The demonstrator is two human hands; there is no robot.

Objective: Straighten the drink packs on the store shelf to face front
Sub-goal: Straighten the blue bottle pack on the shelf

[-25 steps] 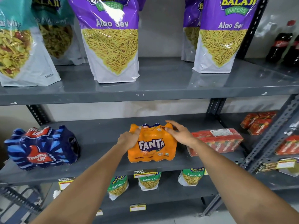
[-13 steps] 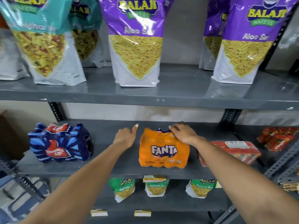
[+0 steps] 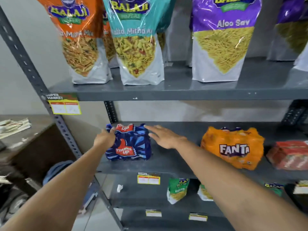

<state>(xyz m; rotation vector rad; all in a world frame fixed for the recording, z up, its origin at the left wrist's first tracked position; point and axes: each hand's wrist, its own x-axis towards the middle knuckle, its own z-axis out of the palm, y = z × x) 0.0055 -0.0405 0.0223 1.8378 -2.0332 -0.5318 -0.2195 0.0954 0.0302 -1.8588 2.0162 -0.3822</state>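
Head view: our left hand [image 3: 104,138] curls its fingers against the left side of the blue shrink-wrapped Thums Up pack [image 3: 129,142]; whether they grip we cannot tell. Our right hand [image 3: 164,136], fingers spread flat, touches its upper right corner. That pack sits on the grey metal shelf [image 3: 175,161], logo forward; right of it, well apart, the orange shrink-wrapped Fanta pack [image 3: 233,148].

Both bare forearms reach forward and up. The left hand [image 3: 104,139] is curled, knuckles toward the camera, fingers pressed against something; the right hand [image 3: 164,136] is flat, palm down, fingers spread and extended
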